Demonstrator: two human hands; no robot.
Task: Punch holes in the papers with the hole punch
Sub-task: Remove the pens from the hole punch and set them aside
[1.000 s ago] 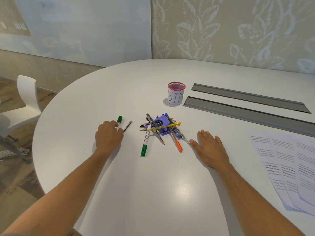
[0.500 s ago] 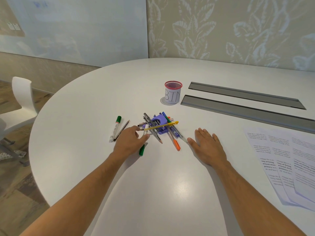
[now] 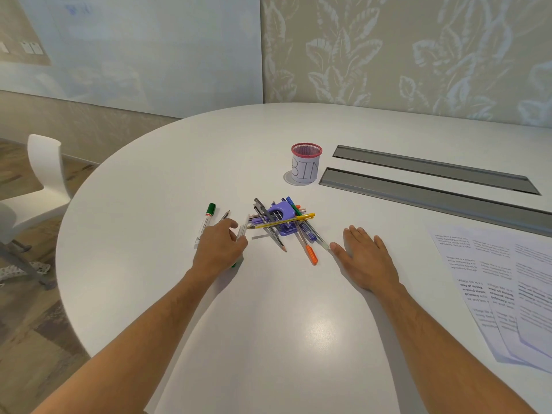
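white table (image 3: pixel 268 339): hole punch (image 3: pixel 282 215) under pens, right of left hand (image 3: pixel 219 249).

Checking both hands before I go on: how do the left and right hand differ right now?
The left hand is curled over a white marker beside the pen pile; the right hand lies flat, fingers spread, holding nothing. The left hand covers most of that marker; the right hand's thumb tip sits by a clear pen's end. Both rest on the white table, neither on the purple hole punch.

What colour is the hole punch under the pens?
Purple; the hole punch shows in the head view, half buried by pens.
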